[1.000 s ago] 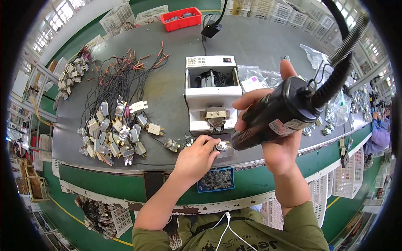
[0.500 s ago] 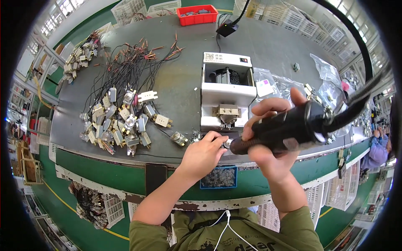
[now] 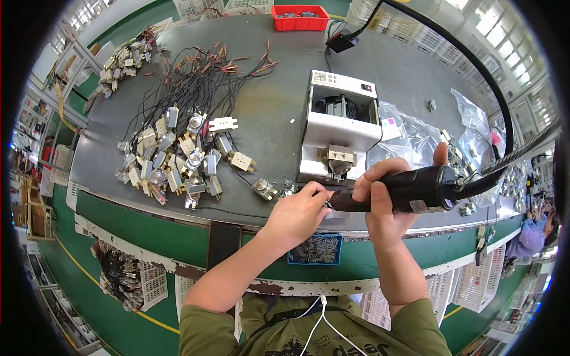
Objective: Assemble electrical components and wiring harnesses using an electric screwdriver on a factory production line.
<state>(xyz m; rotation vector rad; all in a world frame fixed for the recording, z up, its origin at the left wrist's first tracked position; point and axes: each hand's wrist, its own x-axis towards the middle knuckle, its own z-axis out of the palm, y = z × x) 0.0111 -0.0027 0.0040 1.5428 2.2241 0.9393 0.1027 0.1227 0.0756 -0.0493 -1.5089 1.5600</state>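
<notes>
Two hands: right hand (image 3: 380, 202) grips one black driver (image 3: 404, 190), left hand (image 3: 297, 213) seemingly pinches its tip

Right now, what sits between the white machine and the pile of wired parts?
Head view: bare grey table between white machine and wired parts, with a few loose parts near the front edge.

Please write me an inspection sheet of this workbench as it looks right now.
Surface: grey curved bench with a green front edge.
Job's things: black handheld power tool held level, its tip at a small part under the left fingers; white box-shaped machine just behind.
Clutter: heap of small wired metal components; clear plastic bags; red tray at the far edge.
Grips: left hand pinches at the tool tip; right hand wraps the tool body.
Cables: thick black hose arcs from the tool; thin black wires spread out.
Surroundings: white crates, green floor, another person at right.
</notes>
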